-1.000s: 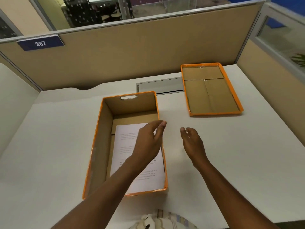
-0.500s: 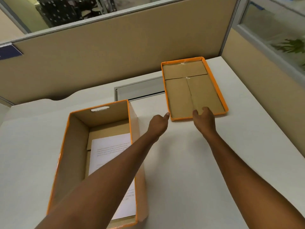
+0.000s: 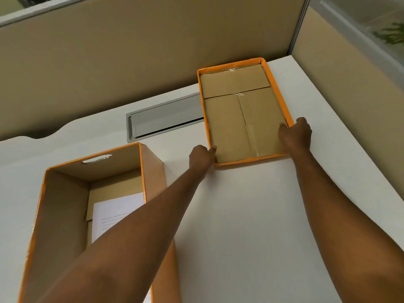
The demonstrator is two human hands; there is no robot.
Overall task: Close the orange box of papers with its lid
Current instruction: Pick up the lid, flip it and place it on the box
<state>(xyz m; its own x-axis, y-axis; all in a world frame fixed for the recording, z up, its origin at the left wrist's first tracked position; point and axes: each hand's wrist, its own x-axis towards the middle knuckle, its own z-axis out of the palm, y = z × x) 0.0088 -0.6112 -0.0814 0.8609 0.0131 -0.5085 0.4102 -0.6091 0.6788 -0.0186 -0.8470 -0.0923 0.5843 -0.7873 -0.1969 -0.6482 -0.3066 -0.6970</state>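
The orange lid (image 3: 240,119) lies upside down on the white desk at the back right, its brown cardboard inside facing up. My left hand (image 3: 201,157) grips its near left edge, thumb over the rim. My right hand (image 3: 295,134) holds its right edge, fingers curled over the orange rim. The open orange box (image 3: 150,167) stands at the near left, with white printed papers (image 3: 113,213) on its floor. My left forearm crosses over the box and hides part of the papers.
A grey metal cable slot (image 3: 164,119) is set into the desk (image 3: 251,226) between box and lid. Beige partition walls (image 3: 142,57) close off the back and the right side. The lid's far end sits close to the back partition.
Both hands have reached further out and taken hold of the lid's left and right edges. The view has moved closer and tilted towards the lid.
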